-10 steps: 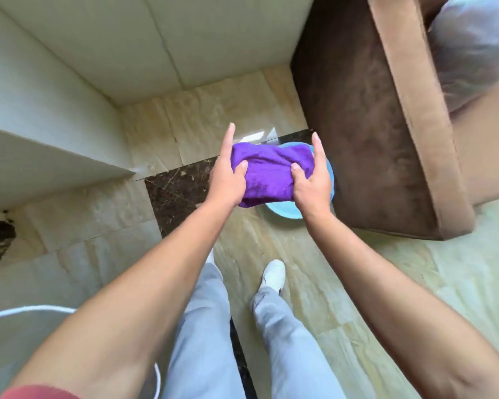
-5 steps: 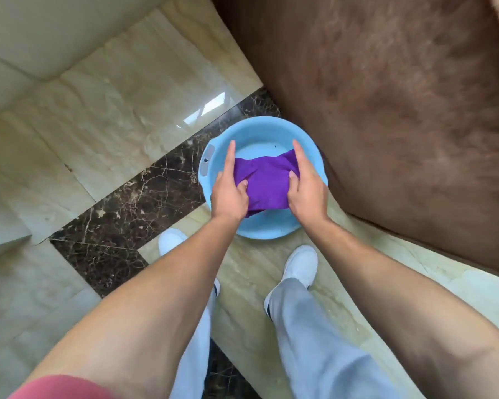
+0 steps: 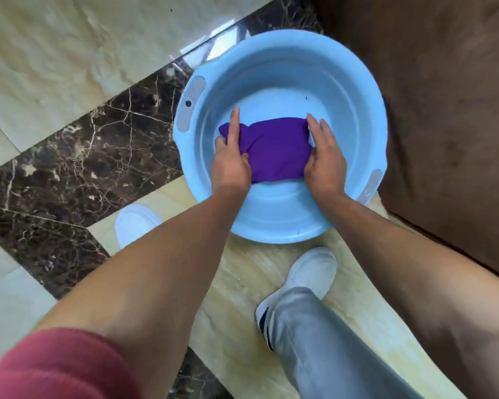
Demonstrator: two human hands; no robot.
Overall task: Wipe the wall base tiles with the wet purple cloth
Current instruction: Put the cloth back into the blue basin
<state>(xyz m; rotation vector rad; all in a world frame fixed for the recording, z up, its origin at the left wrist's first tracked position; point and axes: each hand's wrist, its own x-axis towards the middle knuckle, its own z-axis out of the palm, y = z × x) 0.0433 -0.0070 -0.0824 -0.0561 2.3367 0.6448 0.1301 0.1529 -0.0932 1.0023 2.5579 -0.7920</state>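
We record one folded purple cloth (image 3: 274, 149), held inside a round light-blue plastic basin (image 3: 355, 90) that stands on the floor. Our left hand (image 3: 231, 165) has its grip closed on the cloth's left end, index finger stretched forward across the fabric; our right hand (image 3: 323, 159) has its grip closed on the right end, fingers laid over the top edge. Whether the cloth touches the basin's bottom, we cannot tell. The basin has grey handle tabs on its rim. It sits on glossy beige marble floor tiles (image 3: 55, 61) crossed by a dark brown veined marble band (image 3: 78, 165), just beside a brown plush furniture piece (image 3: 450, 110). Also noted: two white shoes (image 3: 311, 272), grey trousers (image 3: 329, 349), one red sleeve (image 3: 49, 367).
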